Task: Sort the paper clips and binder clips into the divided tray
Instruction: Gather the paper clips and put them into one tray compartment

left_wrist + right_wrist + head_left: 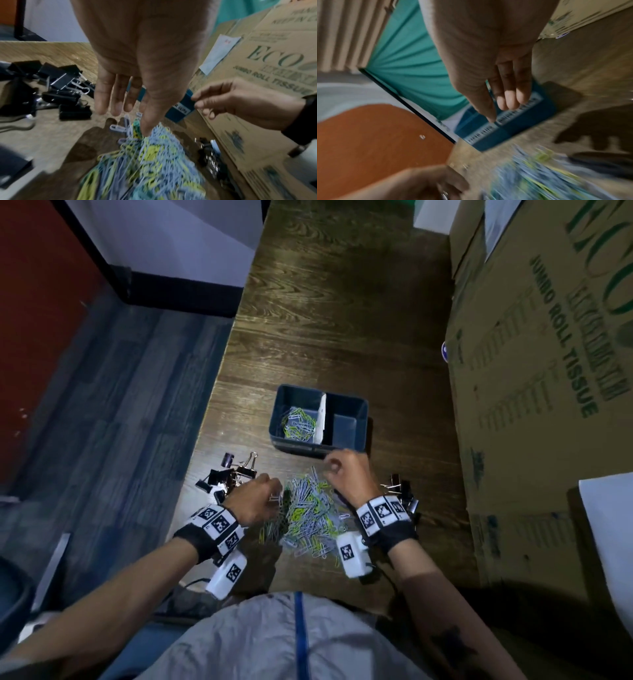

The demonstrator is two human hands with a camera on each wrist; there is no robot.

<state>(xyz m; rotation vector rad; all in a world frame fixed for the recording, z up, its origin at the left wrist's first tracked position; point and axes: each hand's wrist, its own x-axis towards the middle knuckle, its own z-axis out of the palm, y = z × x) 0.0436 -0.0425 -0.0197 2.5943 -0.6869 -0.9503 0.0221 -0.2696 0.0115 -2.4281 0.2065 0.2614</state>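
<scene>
both hands were empty with fingers relaxed: left hand (255, 498) over the paper clips (308, 515), right hand (346, 477) near the tray (361, 419) (left compartment part-filled). pinching 1 small bunch would spill least.

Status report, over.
Left hand at paper clip pile, grip unclear. Right hand loose, looks empty, by tray. Right compartment empty; binder clips unsorted. Nothing blocking.

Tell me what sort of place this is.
Probably an office storeroom or back room: a wooden desk crowded by a tall cardboard carton printed "Jumbo Roll Tissue", with grey carpet tiles on the floor.
</scene>
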